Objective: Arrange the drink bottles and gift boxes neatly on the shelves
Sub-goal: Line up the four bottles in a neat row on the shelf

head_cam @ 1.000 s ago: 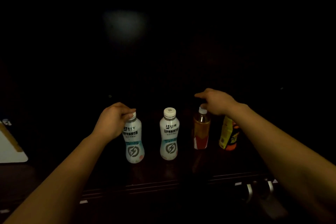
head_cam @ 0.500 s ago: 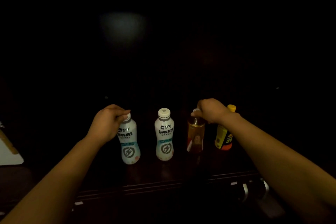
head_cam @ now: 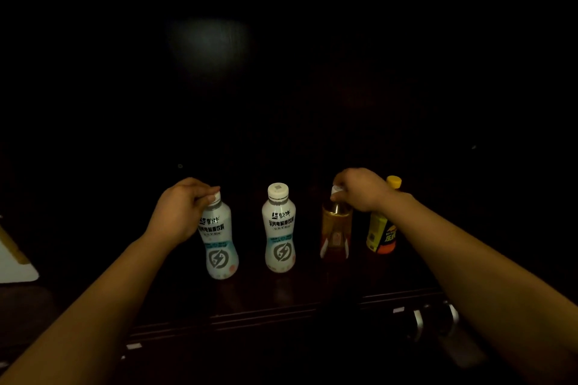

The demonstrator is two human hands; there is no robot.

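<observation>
Several drink bottles stand in a row on a dark shelf (head_cam: 281, 297). My left hand (head_cam: 181, 209) grips the cap of the leftmost white bottle (head_cam: 219, 244), which leans slightly. A second white bottle (head_cam: 279, 228) stands upright and untouched in the middle. My right hand (head_cam: 359, 189) is closed on the cap of the amber tea bottle (head_cam: 336, 231). Just right of it, behind my right wrist, stands a yellow-and-orange bottle (head_cam: 381, 231) with a yellow cap.
The scene is very dark. A white box (head_cam: 14, 262) lies at the left edge. The shelf's front rim (head_cam: 250, 314) runs below the bottles, and dim metal-looking shapes (head_cam: 434, 319) show beneath it on the right.
My right hand has closed down onto the amber bottle's cap and shifted left, uncovering the yellow bottle's cap. My left hand stays on the left white bottle.
</observation>
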